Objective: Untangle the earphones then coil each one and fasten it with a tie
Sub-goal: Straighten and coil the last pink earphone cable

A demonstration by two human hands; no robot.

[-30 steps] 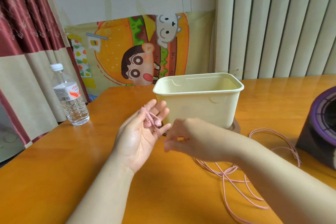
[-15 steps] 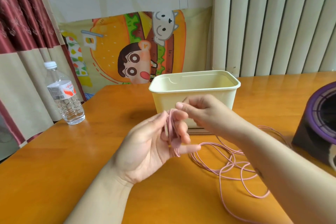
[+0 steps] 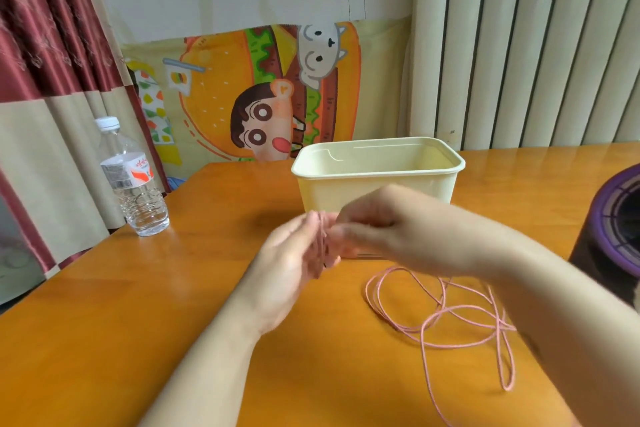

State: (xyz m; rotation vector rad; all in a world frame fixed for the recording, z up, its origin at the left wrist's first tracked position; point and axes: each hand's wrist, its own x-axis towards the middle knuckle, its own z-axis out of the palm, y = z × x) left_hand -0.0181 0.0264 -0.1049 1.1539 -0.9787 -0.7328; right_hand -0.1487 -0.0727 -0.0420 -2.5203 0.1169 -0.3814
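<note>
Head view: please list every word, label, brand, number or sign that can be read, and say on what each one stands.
Nothing can be read with certainty.
Water bottle: the label has red characters and small print, too blurred to read.
Cartoon poster: drawings only, no legible words.
Cream tub: no text visible.
Purple-rimmed object: no text visible.

The pink earphone cable (image 3: 444, 310) lies mostly loose on the wooden table (image 3: 138, 340), sprawled in several overlapping, untidy loops. One stretch rises to the left hand (image 3: 291, 270), where a few turns seem wound round the blurred fingers.
</note>
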